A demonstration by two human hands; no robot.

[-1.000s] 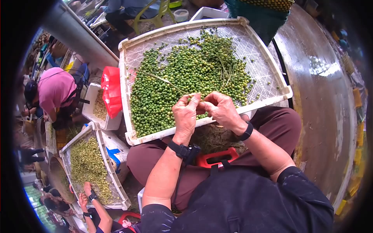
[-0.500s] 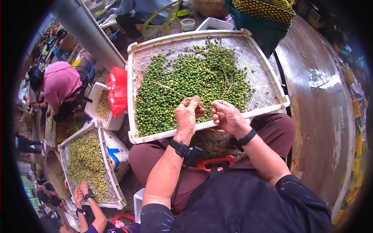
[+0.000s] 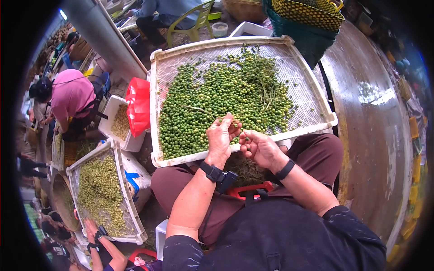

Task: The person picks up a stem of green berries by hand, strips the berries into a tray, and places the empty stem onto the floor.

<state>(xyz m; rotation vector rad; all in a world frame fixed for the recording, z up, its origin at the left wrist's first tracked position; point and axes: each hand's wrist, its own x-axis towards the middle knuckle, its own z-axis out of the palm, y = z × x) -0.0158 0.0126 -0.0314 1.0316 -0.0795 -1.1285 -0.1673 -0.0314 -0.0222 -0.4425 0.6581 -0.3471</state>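
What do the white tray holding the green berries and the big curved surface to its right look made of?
Tray: likely moulded plastic, matte white, with a fine grid mesh floor and a thick rim. Curved surface: probably metal, brown and worn, glossy enough to show bright reflections.

**Communal produce-sorting yard**

Item: white mesh tray [image 3: 312, 97] heaped with loose green berries [image 3: 212, 97]. A second tray [image 3: 132, 217] of paler berries sits nearby, with another person's hand [image 3: 92, 226] at it. Seated worker in pink [image 3: 72, 97], tub of berries [image 3: 118, 124], woven basket [image 3: 307, 11], plastic chair [image 3: 194, 20], large metal pan [image 3: 375, 113].
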